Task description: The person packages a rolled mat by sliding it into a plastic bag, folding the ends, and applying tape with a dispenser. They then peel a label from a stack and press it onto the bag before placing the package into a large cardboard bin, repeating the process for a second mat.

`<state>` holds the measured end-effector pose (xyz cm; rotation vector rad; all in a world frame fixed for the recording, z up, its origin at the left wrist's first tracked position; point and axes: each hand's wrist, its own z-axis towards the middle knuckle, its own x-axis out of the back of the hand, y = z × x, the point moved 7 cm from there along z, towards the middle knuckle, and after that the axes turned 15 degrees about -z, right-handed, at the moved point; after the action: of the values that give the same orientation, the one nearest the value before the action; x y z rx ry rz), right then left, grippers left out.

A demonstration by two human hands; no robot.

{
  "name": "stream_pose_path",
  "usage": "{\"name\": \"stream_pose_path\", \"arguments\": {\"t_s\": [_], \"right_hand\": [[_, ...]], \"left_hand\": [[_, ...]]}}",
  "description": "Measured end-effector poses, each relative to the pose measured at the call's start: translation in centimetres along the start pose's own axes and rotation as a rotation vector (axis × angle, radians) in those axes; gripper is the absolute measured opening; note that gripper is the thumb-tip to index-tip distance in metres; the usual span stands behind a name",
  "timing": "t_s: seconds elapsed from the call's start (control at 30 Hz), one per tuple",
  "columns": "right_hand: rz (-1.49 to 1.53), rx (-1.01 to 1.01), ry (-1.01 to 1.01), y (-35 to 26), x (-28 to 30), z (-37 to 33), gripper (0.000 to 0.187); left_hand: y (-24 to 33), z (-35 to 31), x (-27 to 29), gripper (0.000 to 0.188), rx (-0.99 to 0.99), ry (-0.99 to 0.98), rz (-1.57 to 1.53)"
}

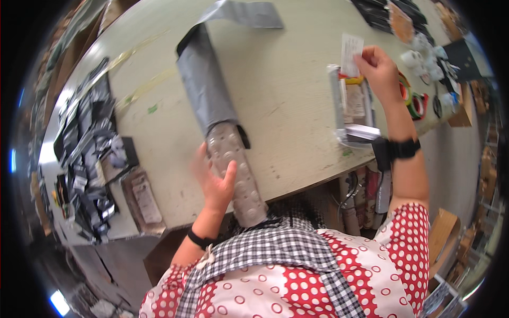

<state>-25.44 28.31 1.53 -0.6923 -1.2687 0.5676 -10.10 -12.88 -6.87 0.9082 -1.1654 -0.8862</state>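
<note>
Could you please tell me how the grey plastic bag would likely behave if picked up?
The grey plastic bag is probably floppy at its far end, which bends sideways. The bubble-wrapped package sticking out of its near end likely stiffens it there. Its smooth sheen suggests slipperiness.

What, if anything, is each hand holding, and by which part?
Right hand: a white slip, pinched by its right edge. Left hand: at the bubble-wrapped roll; blur hides whether it grips.

Bubbled pack [246, 192] partly inside bag [207, 87]
</note>
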Motion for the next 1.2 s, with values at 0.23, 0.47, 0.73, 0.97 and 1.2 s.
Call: {"name": "stream_pose_path", "arguments": {"t_s": [0.23,0.47,0.73,0.97,1.2], "right_hand": [[0.478,-0.264,-0.756,-10.0,-19.8,-14.9,0.027],[0.548,-0.37,-0.686,-11.3,-23.9,-14.3,0.011],[0.462,-0.369,-0.633,-11.7,-23.6,-12.3,0.02],[0.365,-0.224,-0.736,-12.5,-24.2,-14.1,0.019],[0.539,-0.4,-0.314,-10.7,-23.2,-12.8,0.019]], "left_hand": [[-2.0,6.6,2.3,0.039,-0.021,-0.064,-0.093],[1.6,9.0,1.8,0.013,-0.362,-0.231,0.269],[0.3,10.1,1.5,0.007,-0.123,-0.237,-0.068],[1.1,10.5,1.1,0.009,-0.188,-0.259,-0.073],[3.0,10.3,0.4,0.011,-0.366,-0.228,0.154]]}}
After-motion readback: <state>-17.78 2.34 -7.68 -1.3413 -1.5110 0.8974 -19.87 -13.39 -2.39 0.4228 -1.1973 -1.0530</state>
